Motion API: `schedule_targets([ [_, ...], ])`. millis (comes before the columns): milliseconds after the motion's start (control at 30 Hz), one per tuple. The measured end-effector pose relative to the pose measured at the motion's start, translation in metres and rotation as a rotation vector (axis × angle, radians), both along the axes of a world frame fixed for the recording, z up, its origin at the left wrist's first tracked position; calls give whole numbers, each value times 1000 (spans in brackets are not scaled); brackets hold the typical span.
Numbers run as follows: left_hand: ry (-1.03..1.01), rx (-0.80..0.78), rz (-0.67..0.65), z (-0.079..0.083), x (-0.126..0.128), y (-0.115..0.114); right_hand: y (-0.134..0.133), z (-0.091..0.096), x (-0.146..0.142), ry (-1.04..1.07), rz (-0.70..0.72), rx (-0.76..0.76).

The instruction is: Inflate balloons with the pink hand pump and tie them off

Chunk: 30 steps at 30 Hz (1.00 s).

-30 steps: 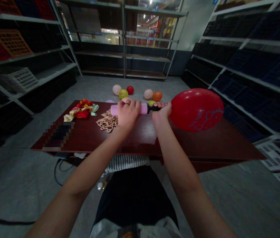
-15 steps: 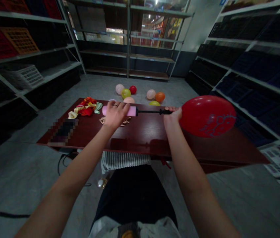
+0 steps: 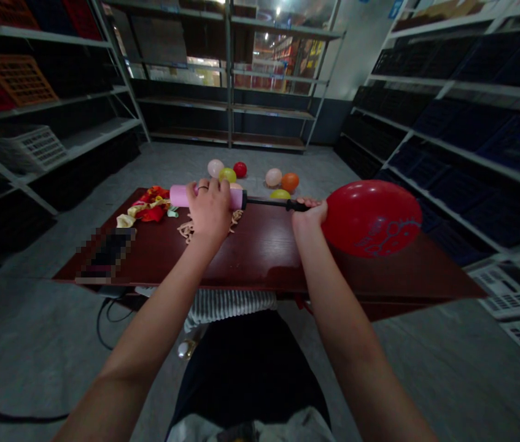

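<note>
My left hand (image 3: 208, 209) is wrapped round the pink barrel of a hand pump (image 3: 181, 196), held level above the dark red table (image 3: 260, 258). A black rod (image 3: 266, 202) runs out of the barrel to my right hand (image 3: 308, 216). That hand is closed on the black nozzle end and the neck of an inflated red balloon (image 3: 372, 218), which has a printed drawing on it and hangs over the table's right part.
On the table lie a heap of coloured flat balloons (image 3: 149, 205), a pile of beige ones (image 3: 188, 228) and a pixelated dark object (image 3: 105, 255). Several blown-up balloons (image 3: 250, 175) sit on the floor beyond. Metal shelving lines both sides. Cables trail under the table's left.
My left hand has pulled the pink barrel leftwards, so the black rod now shows drawn out. The red balloon has stayed at my right hand and looks slightly bigger.
</note>
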State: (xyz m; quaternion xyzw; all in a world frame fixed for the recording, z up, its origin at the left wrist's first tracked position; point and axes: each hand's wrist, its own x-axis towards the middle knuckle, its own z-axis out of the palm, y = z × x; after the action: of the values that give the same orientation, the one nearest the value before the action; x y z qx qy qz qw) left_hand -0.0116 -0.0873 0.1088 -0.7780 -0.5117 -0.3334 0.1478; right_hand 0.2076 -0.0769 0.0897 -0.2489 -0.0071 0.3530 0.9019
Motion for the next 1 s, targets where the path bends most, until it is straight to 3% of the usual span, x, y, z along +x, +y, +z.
schedule_targets([
  [200, 57, -14, -19, 1, 40, -24, -4, -2, -24, 39, 59, 4],
  [367, 102, -98, -84, -13, 53, -31, -10, -6, -35, -30, 51, -27],
  [533, 227, -112, -182, -32, 38, -19, -9, -14, -30, -114, 2, -76],
  [667, 282, -102, -182, -47, 21, -8, -4, -22, -29, -75, 30, -124],
  [1000, 285, -81, -141, -72, -49, 9, -11, -24, -5, 67, 19, -127],
])
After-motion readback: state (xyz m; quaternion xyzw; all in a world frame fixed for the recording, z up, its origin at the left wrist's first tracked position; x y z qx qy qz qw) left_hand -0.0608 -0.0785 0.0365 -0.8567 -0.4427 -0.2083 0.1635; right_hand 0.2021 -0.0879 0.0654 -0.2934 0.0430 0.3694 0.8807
